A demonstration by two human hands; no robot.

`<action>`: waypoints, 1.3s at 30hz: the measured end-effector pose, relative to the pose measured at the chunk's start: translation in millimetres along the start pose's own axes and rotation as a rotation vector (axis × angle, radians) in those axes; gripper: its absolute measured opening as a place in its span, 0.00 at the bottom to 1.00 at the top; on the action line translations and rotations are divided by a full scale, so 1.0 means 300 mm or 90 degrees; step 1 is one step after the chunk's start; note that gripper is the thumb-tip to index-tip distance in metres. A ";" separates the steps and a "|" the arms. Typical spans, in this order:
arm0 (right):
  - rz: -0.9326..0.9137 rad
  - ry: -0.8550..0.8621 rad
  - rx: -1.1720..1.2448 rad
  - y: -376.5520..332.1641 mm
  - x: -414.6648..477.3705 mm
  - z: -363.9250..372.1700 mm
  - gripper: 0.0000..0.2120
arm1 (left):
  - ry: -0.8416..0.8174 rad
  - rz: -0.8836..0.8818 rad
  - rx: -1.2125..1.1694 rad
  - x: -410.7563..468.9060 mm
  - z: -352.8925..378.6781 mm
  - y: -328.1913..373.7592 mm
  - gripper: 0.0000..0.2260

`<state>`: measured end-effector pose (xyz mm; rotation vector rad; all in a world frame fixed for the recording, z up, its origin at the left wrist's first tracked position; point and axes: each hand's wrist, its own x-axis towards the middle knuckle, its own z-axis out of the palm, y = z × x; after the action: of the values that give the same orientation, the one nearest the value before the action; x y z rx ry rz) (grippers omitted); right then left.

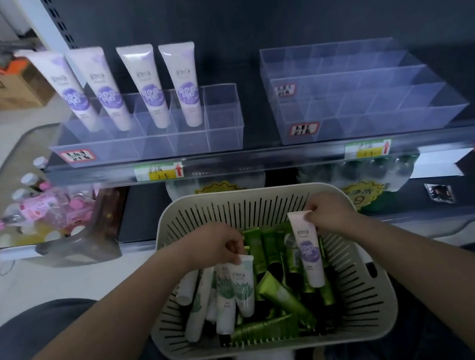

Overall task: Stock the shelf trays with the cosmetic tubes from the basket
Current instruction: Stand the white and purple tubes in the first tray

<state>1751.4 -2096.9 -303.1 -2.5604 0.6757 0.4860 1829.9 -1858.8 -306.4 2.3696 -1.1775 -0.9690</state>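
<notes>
Basket [374, 309] mostly full; left hand [222, 244] pinched white tube [243, 286], right hand [329, 212] pinched purple tube [308, 256]. Left tray [222, 119] held four, right tray [370, 114] none.

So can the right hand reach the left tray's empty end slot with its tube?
Likely yes: the right hand pinches the purple tube, and the empty slot stands open, nothing between.

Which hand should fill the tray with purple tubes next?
Probably the right hand: it pinches a purple tube like those in that tray; the left hand holds a green-white tube.
</notes>
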 end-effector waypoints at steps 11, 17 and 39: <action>-0.105 0.012 0.219 -0.205 -0.111 -0.142 0.05 | 0.235 0.004 -0.021 -0.203 -0.184 0.058 0.05; -0.150 0.037 0.322 -0.306 -0.153 -0.228 0.05 | 0.364 -0.014 -0.004 -0.303 -0.313 0.055 0.07; -0.317 0.160 0.537 -0.636 -0.051 -0.574 0.10 | 0.706 -0.076 -0.074 -0.468 -0.762 -0.051 0.07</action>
<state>1877.9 -2028.1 -89.5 -1.8698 0.2128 -0.2560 1937.5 -1740.7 -90.3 2.2872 -0.5081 0.3003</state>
